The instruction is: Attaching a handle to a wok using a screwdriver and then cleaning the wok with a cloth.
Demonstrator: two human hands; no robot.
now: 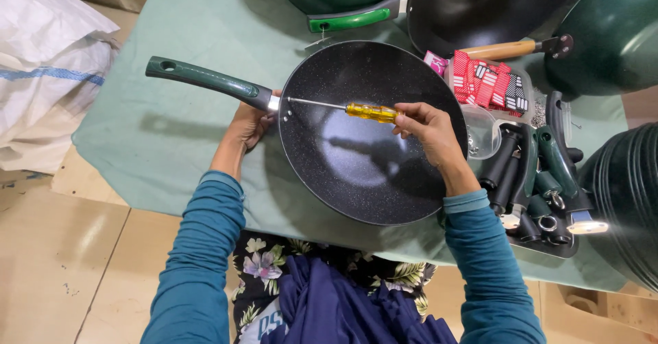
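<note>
The left hand is curled around the spot where the dark green handle joins the black speckled pan, its fingers tucked beneath the pan's rim so that only the back of the hand and the thumb side show. The handle runs up and to the left from there, over the pale green cloth that covers the table, and has a hanging hole near its far end. Further left, off the table, a white woven sack lies on the tan floor. The pan sits in the middle of the cloth, right in front of the person, its open side up. Lying across its bowl is a screwdriver with a clear yellow grip; its thin metal shaft points left and its tip meets the inner wall of the pan just beside the handle joint. The right hand pinches the yellow grip between thumb and fingertips, the wrist hanging over the right part of the pan. Both arms wear teal sleeves. Behind the pan stand other pans, one with a bright green handle and one with a wooden handle. To the right of the pan a clear plastic box holds red and white packets, with a small clear cup just below it. Further right a dark tray carries a heap of loose black and green handles, and a stack of dark pans fills the right edge.
</note>
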